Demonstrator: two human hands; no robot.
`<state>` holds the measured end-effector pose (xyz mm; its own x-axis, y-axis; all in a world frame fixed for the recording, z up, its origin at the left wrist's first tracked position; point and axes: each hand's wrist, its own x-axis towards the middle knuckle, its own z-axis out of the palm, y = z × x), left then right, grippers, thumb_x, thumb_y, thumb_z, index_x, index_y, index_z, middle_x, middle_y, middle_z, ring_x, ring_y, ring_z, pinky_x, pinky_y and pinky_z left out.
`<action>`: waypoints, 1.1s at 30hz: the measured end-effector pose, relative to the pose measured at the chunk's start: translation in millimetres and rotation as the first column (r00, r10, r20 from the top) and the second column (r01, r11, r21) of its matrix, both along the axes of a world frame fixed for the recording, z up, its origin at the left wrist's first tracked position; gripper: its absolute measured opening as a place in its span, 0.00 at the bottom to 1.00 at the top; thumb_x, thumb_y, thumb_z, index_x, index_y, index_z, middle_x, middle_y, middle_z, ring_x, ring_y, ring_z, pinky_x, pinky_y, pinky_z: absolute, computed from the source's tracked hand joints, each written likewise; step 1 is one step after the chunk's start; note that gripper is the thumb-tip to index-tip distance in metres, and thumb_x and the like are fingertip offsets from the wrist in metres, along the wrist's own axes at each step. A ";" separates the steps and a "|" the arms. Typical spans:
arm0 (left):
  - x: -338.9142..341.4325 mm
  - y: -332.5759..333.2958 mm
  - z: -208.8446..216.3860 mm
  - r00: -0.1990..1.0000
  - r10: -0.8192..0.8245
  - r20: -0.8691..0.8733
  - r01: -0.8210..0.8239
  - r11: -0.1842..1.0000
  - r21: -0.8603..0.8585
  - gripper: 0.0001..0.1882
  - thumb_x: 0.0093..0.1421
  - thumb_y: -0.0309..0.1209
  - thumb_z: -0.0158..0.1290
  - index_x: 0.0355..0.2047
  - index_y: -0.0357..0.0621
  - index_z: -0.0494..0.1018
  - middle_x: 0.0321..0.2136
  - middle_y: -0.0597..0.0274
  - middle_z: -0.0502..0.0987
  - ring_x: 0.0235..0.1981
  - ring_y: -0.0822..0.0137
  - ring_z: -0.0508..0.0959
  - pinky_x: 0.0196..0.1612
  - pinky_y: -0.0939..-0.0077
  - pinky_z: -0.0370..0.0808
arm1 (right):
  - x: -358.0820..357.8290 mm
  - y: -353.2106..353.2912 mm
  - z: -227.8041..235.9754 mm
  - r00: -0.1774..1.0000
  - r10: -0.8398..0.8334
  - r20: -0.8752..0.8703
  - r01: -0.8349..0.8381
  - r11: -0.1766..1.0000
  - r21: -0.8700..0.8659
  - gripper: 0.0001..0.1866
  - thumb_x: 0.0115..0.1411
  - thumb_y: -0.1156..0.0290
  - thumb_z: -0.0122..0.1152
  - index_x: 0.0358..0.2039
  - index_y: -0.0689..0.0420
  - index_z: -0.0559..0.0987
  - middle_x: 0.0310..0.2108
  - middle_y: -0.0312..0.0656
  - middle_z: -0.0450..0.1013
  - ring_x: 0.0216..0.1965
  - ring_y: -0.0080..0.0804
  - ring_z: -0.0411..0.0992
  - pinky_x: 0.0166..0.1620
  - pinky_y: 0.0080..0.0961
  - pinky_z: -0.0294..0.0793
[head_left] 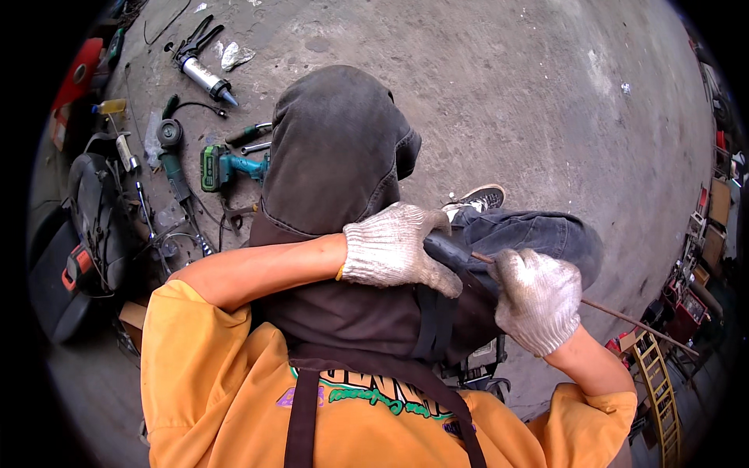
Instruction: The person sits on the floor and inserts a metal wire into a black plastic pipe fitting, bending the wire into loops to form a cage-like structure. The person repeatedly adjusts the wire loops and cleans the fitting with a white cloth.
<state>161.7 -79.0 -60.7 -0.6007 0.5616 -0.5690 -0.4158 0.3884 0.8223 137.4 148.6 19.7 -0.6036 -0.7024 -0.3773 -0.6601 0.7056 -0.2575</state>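
My left hand [402, 248], in a whitish knitted work glove, is closed round a short, thick black cylinder [447, 251] held over my lap. A thin rusty-brown metal rod [640, 322] meets the cylinder's right end; whether it goes inside I cannot tell. My right hand [538, 300], gloved the same way and smudged dark, is wrapped round that rod a little to the right of the cylinder. From the right fist the rod runs on, sloping down to the right. The cylinder's left part is hidden by my left glove.
On the concrete floor at the left lie a caulking gun [204, 76], an angle grinder [173, 160], a green-and-teal cordless power tool [226, 166] and a black seat [97, 210]. A yellow ladder [659, 390] and assorted boxes line the right side. My bent knees are close beneath my hands.
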 end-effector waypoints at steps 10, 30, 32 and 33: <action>-6.0 7.7 1.0 0.989 0.065 -0.133 -0.079 0.992 -0.103 0.42 0.41 0.54 0.69 0.45 0.30 0.75 0.34 0.38 0.80 0.38 0.48 0.83 0.43 0.61 0.76 | -9.5 16.9 -23.8 0.996 -0.088 -0.012 0.085 0.980 -0.182 0.05 0.52 0.75 0.66 0.26 0.57 0.77 0.21 0.48 0.72 0.24 0.51 0.73 0.27 0.40 0.71; -2.2 21.1 12.7 0.864 0.480 -0.155 -0.427 0.860 0.281 0.29 0.40 0.46 0.71 0.34 0.33 0.77 0.22 0.49 0.79 0.20 0.62 0.80 0.22 0.68 0.75 | -28.4 34.9 0.5 0.995 -0.025 -0.098 -0.002 0.964 -0.265 0.02 0.61 0.81 0.60 0.35 0.64 0.79 0.25 0.54 0.73 0.25 0.52 0.74 0.31 0.34 0.72; -4.2 29.6 -4.7 0.840 0.433 -0.328 -0.384 0.900 0.206 0.30 0.39 0.47 0.70 0.34 0.33 0.78 0.23 0.48 0.80 0.24 0.59 0.81 0.27 0.66 0.77 | -26.8 28.9 -4.0 0.987 0.032 -0.156 -0.078 0.953 -0.292 0.05 0.56 0.84 0.60 0.33 0.62 0.77 0.23 0.52 0.70 0.23 0.55 0.70 0.26 0.39 0.68; -3.9 32.8 -15.2 0.820 0.400 -0.408 -0.364 0.916 0.166 0.31 0.38 0.47 0.70 0.34 0.33 0.78 0.24 0.47 0.81 0.26 0.57 0.82 0.29 0.65 0.78 | -24.9 28.4 -4.4 0.985 0.047 -0.165 -0.090 0.960 -0.264 0.05 0.56 0.84 0.60 0.33 0.62 0.77 0.23 0.52 0.70 0.23 0.56 0.70 0.26 0.39 0.68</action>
<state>157.7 -46.1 -75.8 -0.9481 0.2671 -0.1723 -0.1205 0.1996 0.9724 112.4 177.0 15.3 -0.5863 -0.8068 -0.0737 -0.7516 0.5756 -0.3221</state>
